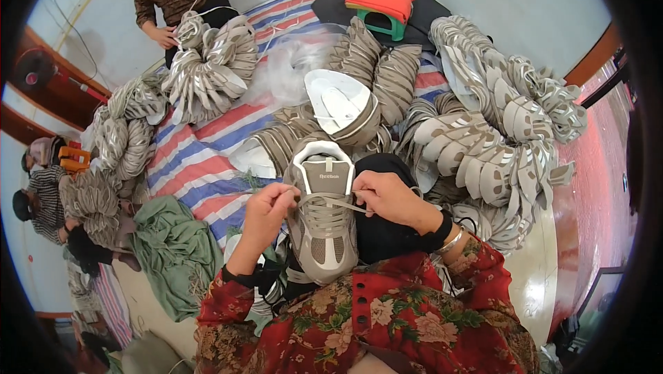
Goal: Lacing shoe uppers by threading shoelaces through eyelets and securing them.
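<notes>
Head view, left hand (268,203), right hand (387,198) pinching lace (330,201), shoe (322,222) heel hidden

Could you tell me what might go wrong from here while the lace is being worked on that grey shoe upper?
1. The left hand and right hand each pinch an end of the lace; uneven pulling could leave one end short.
2. The shoe upper rests loosely on the lap, so it might slip sideways.
3. Stacked uppers crowd the right elbow and could topple.
</notes>
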A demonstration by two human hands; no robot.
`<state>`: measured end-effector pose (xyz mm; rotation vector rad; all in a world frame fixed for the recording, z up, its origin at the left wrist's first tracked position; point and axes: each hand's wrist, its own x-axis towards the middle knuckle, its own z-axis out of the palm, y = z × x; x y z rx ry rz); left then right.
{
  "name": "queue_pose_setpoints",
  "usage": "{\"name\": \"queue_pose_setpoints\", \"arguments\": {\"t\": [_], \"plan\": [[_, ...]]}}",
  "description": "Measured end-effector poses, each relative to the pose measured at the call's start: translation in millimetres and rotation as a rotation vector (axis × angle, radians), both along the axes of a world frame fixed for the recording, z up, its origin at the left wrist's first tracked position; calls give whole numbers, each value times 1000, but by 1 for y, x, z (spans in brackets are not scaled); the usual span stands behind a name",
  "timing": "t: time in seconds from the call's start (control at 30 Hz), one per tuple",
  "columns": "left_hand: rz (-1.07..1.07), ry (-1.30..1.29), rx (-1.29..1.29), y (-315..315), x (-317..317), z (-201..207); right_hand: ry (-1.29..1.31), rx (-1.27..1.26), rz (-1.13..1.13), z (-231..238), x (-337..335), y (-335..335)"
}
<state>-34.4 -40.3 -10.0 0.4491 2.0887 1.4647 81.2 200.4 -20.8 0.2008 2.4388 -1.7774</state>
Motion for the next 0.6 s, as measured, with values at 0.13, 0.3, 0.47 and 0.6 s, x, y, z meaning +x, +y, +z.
{"name": "queue_pose_setpoints", "arguments": {"t": [0.13, 0.3, 0.47, 0.6], "plan": [[-153, 491, 23, 0, 0, -9, -76, -108, -29, 7, -3, -1], [-69, 175, -47, 2, 5, 1, -75, -111, -21, 6, -3, 1], [22, 90, -6, 7, 4, -14, -33, -75, -15, 1, -1, 0], [76, 430, -79, 16, 11, -17, 371, 338, 38, -11, 2, 2]]}}
